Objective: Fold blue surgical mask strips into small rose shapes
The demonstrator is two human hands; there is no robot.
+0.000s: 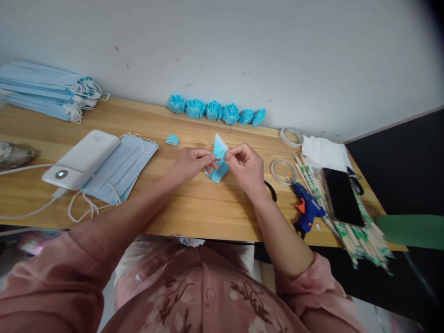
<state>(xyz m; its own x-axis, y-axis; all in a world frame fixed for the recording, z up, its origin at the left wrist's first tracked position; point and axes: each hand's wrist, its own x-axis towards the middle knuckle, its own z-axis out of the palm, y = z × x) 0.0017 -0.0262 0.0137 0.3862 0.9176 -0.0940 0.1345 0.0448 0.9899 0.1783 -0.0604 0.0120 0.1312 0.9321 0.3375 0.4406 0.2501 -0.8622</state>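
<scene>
Between both hands I hold a small blue piece of mask fabric (pixel 219 147), folded to a point at the top with a white edge. My left hand (pixel 194 163) pinches its lower left corner. On the right side, the thumb and forefinger of my right hand (pixel 247 165) grip the other corner. Just under my fingers lie more blue fabric pieces (pixel 219 173) on the table. Left of the hands sits one small folded blue piece (pixel 172 139). Scissors, perhaps, are partly hidden by my right wrist; only a black loop (pixel 271 190) shows.
Several blue fabric roses (pixel 213 111) line the wall. At left are a stack of masks (pixel 41 88), a white power bank (pixel 83 157) with its cable, and loose masks (pixel 121 166). At right lie tape rolls (pixel 291 137), a blue glue gun (pixel 307 208), wrapped chopsticks (pixel 360 240) and a phone (pixel 342 196).
</scene>
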